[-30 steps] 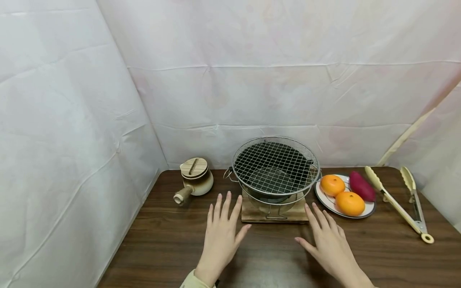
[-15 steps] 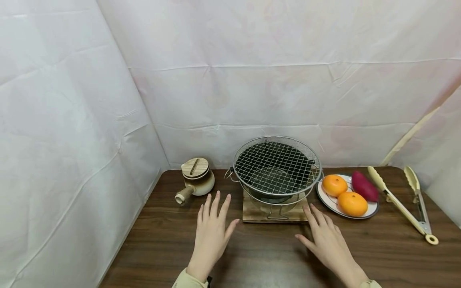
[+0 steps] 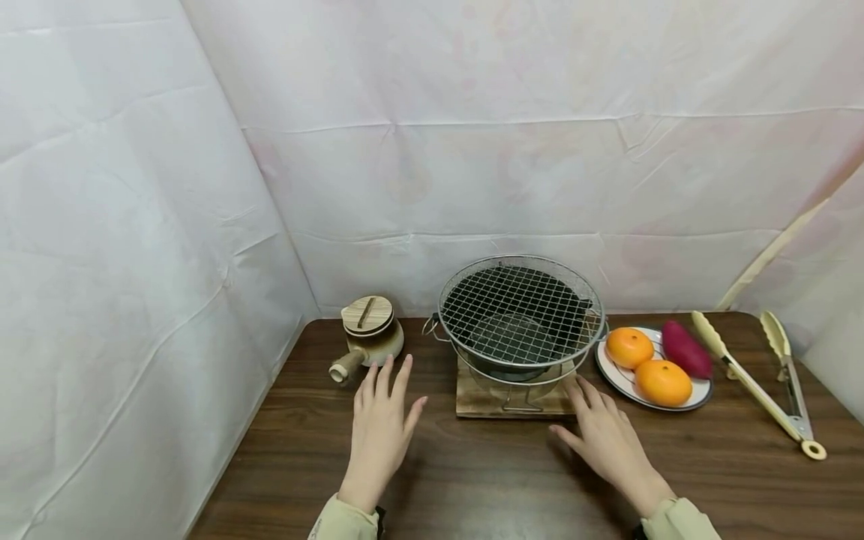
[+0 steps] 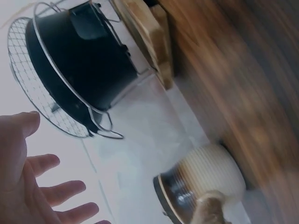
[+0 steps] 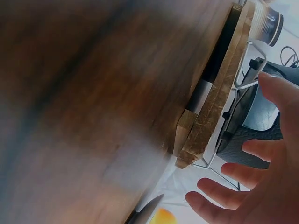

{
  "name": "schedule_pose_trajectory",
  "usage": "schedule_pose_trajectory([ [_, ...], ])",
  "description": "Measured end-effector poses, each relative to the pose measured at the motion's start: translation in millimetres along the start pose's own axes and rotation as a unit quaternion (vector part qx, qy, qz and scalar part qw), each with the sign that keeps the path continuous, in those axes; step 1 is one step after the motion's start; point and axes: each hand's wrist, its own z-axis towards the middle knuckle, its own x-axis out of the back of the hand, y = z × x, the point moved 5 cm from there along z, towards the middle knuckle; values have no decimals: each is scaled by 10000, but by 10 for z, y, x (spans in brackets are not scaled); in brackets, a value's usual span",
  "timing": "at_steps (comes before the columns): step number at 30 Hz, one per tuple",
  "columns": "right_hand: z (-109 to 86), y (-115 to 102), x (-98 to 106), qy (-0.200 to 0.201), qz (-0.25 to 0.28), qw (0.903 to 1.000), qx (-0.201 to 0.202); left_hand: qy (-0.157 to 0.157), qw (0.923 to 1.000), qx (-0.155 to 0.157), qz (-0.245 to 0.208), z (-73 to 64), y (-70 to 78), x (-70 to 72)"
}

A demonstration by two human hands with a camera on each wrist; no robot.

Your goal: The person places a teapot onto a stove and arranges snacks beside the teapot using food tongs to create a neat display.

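My left hand (image 3: 380, 430) hovers over the table with fingers spread, its fingertips close to a small teapot (image 3: 373, 339) with a wooden lid and a side handle (image 3: 347, 365). In the left wrist view the same teapot (image 4: 205, 177) is apart from the fingers. My right hand (image 3: 605, 433) has relaxed, spread fingers and holds nothing. It is near the front right corner of a wooden board (image 3: 475, 397) under a round black grill stove (image 3: 513, 367); whether a fingertip touches the board I cannot tell. A wire mesh grate (image 3: 516, 315) tops the stove.
Right of the stove is a plate (image 3: 612, 380) with two oranges (image 3: 664, 382) and a purple sweet potato (image 3: 686, 350). Tongs (image 3: 763, 392) lie spread at the table's right side. White cloth (image 3: 432, 180) hangs close behind the table (image 3: 499, 480) and on its left.
My left hand has moved left, from near the board toward the teapot. My right hand has shifted only slightly, its fingers a little more bent. The things on the table stay in place.
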Motion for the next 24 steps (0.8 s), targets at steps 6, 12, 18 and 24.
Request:
schedule_pose_trajectory([
  [6,60,18,-29,-195,39,9998,-102,55,9998,182,24,44,-181,-46],
  [12,98,41,-60,-236,63,9996,-133,12,9993,365,-32,63,-293,-63],
  [18,140,56,-90,-285,82,9994,-161,8,9989,465,-3,99,-384,-82],
  [24,174,63,-113,-288,71,9994,-169,-64,9973,726,-86,158,-585,-164],
])
